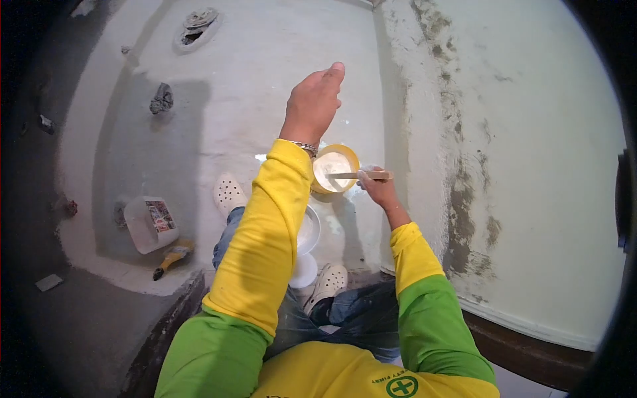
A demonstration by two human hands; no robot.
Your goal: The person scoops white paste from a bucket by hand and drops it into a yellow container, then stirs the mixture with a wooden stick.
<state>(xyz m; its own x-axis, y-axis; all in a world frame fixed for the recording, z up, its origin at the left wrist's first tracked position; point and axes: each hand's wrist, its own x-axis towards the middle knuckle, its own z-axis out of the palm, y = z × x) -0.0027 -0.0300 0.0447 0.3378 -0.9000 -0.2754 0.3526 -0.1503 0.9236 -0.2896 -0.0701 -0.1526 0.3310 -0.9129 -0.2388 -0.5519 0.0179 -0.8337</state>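
Note:
My right hand (378, 186) grips a wooden stick (358, 176) whose left end dips into white material inside a yellow bucket (356, 159). The bucket stands on the floor in front of me. My left hand (312, 105) is raised beyond the bucket's upper left side, with its thumb side up. Its fingers are mostly turned away from view, so whether they hold anything does not show. Below the bucket, partly behind my left forearm, are a white container (309, 231) and a round white lid or disc (304, 271).
A cut white jug (141, 229) and a yellow brush (178, 253) lie at the lower left. A grey crumpled lump (161, 99) and a floor opening (194, 36) are farther off. A stained wall (531, 166) rises on the right. My feet flank the containers.

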